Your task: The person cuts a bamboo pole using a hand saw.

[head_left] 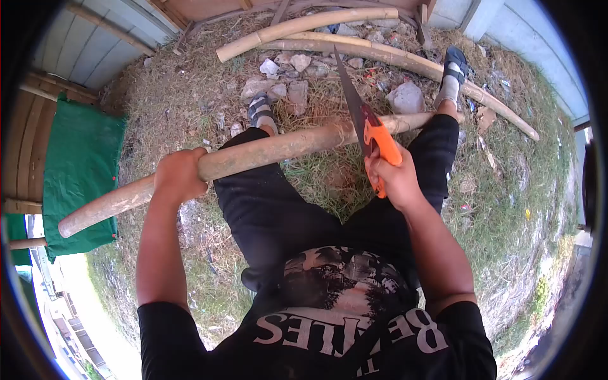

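A long bamboo pole point(272, 154) lies slantwise across my legs, its near end at the left and its far end by my right foot. My left hand point(181, 174) is wrapped round the pole left of its middle. In my right hand point(394, 177) is the orange handle of a hand saw point(356, 101). The dark blade points up and away, crossing over the pole or against it; whether it touches the bamboo I cannot tell.
Two more bamboo poles point(310, 26) lie on the grass beyond my feet. Stones and a pale rock point(406, 98) lie between them and me. A green cloth point(82, 171) hangs at the left, near board walls.
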`<state>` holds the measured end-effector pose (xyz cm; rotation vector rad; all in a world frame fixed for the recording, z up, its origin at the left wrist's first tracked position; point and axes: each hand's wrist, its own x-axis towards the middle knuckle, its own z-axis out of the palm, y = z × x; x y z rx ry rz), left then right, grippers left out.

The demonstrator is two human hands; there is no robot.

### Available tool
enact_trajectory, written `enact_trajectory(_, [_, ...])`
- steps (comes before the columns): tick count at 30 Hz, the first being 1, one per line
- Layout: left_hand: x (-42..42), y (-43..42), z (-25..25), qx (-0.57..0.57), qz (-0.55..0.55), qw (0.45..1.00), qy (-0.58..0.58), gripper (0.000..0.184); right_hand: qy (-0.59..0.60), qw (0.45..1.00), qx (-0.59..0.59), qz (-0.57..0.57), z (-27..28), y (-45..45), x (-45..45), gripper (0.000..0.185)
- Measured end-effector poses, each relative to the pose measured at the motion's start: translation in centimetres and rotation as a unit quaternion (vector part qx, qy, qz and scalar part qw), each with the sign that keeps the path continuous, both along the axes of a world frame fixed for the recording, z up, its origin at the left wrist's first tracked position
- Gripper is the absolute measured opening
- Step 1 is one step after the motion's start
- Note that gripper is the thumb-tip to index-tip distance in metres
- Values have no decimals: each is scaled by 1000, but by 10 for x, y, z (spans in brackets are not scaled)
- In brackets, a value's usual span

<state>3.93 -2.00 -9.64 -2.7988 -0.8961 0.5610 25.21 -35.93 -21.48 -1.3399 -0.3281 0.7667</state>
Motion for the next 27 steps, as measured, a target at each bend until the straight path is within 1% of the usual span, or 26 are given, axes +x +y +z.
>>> enact_trajectory(1, [-4, 1, -3, -6, 4, 1000, -6, 62, 20, 1000, 9, 14, 9, 7, -8, 8])
enact_trajectory(2, [-3, -1, -4, -10, 6, 1000, 21, 63, 41, 996, 80, -16, 4, 5, -5, 8])
enact_trajectory(3, [-14, -8, -8, -15, -5, 1000, 8, 64, 68, 986, 142, -57, -5, -3, 0, 9])
enact_trajectory(5, [-12, -3, -11, -1, -35, 998, -54, 67, -1, 994, 105, -2, -6, -30, 20, 12])
enact_trajectory(6, [-13, -8, -12, 24, -37, 998, -52, 71, -18, 995, 93, 10, 4, -42, 23, 13])
enact_trajectory(7, [-17, -11, -15, 47, -66, 994, -70, 72, -36, 996, 82, 22, 13, -52, 25, 14])
enact_trajectory(9, [-21, -13, -25, 92, -126, 981, -114, 73, -56, 997, 58, 2, 17, -68, 25, 18])
enact_trajectory(11, [-17, -9, -34, 117, -114, 980, -116, 71, -90, 995, 46, -13, 18, -75, 23, 20])
enact_trajectory(12, [-16, -7, -37, 133, -107, 978, -117, 70, -26, 999, 46, -7, 11, -81, 25, 22])
enact_trajectory(15, [-11, -1, -40, 119, -80, 986, -85, 67, -54, 995, 74, -34, -15, -80, 24, 23])
enact_trajectory(18, [-13, 1, -44, 129, -103, 981, -106, 63, -19, 993, 104, -54, -30, -77, 20, 24])
enact_trajectory(21, [-12, 2, -47, 134, -101, 980, -109, 60, 14, 993, 106, -56, -48, -80, 18, 24])
enact_trajectory(24, [-9, 4, -45, 115, -93, 985, -91, 59, 30, 993, 105, -48, -55, -81, 18, 25])
enact_trajectory(27, [0, 6, -34, 58, -47, 997, -30, 62, 43, 991, 118, -41, -55, -79, 16, 25])
